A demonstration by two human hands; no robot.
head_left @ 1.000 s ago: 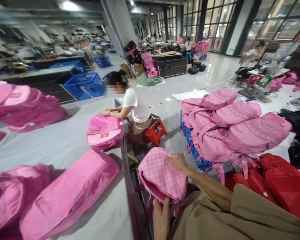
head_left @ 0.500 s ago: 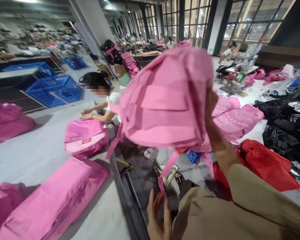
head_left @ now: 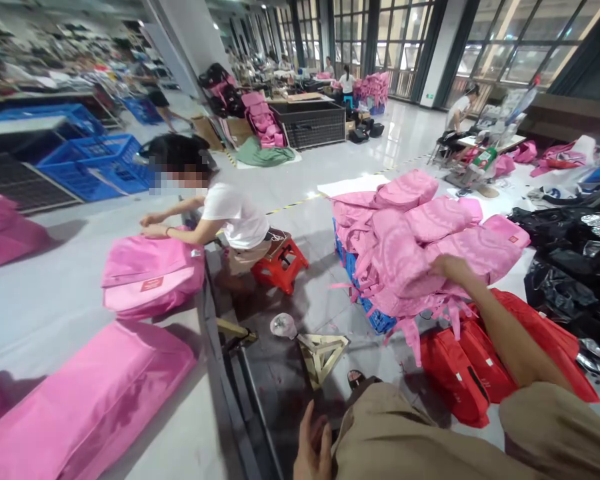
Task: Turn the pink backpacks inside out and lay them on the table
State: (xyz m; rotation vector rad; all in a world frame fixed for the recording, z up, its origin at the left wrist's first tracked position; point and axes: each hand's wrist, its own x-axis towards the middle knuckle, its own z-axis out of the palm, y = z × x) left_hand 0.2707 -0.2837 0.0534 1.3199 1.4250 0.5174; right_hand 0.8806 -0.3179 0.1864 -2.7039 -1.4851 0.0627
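My right hand (head_left: 453, 268) reaches out over a heap of pink backpacks (head_left: 405, 227) stacked on a blue crate (head_left: 377, 321). Its fingers curl on the top pink backpack (head_left: 405, 267) at the near side of the heap. My left hand (head_left: 313, 445) hovers low by my lap, above the dark floor gap, fingers apart and holding nothing. Khaki sleeves cover both my arms.
Red bags (head_left: 455, 373) lie below the heap and black bags (head_left: 570, 260) to the right. A grey table (head_left: 55, 300) on my left carries pink bags (head_left: 90, 400). A co-worker (head_left: 230, 213) on a red stool (head_left: 280, 263) handles another pink bag (head_left: 150, 273).
My right hand lifted a pink backpack from my lap, swung it high, and set it down on the heap. My left hand let go of it and stayed low.
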